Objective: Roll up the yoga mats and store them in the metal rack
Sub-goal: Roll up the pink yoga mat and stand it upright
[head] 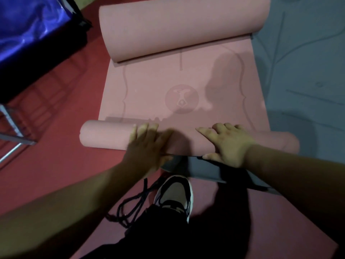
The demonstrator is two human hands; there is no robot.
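A pink yoga mat (pixel 183 86) lies on the floor, running away from me. Its near end is wound into a tight roll (pixel 106 134) that lies across the frame. Its far end curls up in a large loose curl (pixel 177 25). My left hand (pixel 147 144) presses flat on top of the roll, left of the middle, and is blurred. My right hand (pixel 226 143) lies on the roll to the right with fingers spread. A dark grey mat edge (pixel 203 169) shows beneath the roll, under my hands.
A blue-grey mat (pixel 302 71) lies on the floor at the right. A metal rack frame (pixel 11 131) stands at the left, with a shiny blue sheet (pixel 28 25) above it. My shoe (pixel 175 195) and a black cord (pixel 134 204) are on the red floor (pixel 56 165).
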